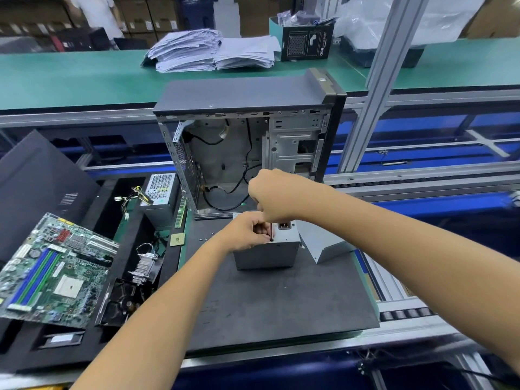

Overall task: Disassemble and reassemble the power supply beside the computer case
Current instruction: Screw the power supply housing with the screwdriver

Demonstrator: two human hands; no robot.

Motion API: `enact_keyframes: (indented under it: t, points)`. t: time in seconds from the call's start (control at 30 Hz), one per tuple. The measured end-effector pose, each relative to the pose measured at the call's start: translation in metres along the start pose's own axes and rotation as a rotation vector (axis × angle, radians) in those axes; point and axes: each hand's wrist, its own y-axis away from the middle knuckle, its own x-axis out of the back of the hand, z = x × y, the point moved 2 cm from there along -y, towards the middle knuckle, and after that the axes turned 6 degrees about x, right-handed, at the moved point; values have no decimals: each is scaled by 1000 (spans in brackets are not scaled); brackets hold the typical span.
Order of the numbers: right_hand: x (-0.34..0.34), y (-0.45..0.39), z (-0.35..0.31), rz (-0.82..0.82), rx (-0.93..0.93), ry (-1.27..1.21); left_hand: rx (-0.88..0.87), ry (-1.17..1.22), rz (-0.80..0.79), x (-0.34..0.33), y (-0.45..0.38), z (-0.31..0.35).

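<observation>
A grey power supply box [267, 253] stands on the dark mat [275, 305] in front of the open computer case [247, 153]. My right hand [270, 195] grips a screwdriver handle from above, and the thin shaft [271, 232] runs down to the box's top left corner. My left hand [247, 230] pinches the shaft near its tip, at the box's upper edge. A grey metal cover panel [323, 243] lies tilted just right of the box. Small screws [203, 239] lie on the mat to the left.
A second power supply [159, 192] with loose cables stands left of the case. A motherboard [53, 271], heatsink [145, 266], CPU chip [177, 239] and RAM stick [180, 213] lie in the black foam tray at left. Paper stacks [211, 50] and a box sit on the far green bench.
</observation>
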Motion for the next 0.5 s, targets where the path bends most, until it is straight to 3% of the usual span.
enact_keyframes:
  t: [0.23, 0.4, 0.5]
  points:
    - [-3, -3, 7, -26, -67, 146, 13, -45, 9, 0, -4, -4]
    - [2, 4, 6, -205, 33, 106, 3, -62, 9, 1, -5, -3]
    - [6, 4, 6, -128, 66, 94, 10, -67, 15, 1, -5, -4]
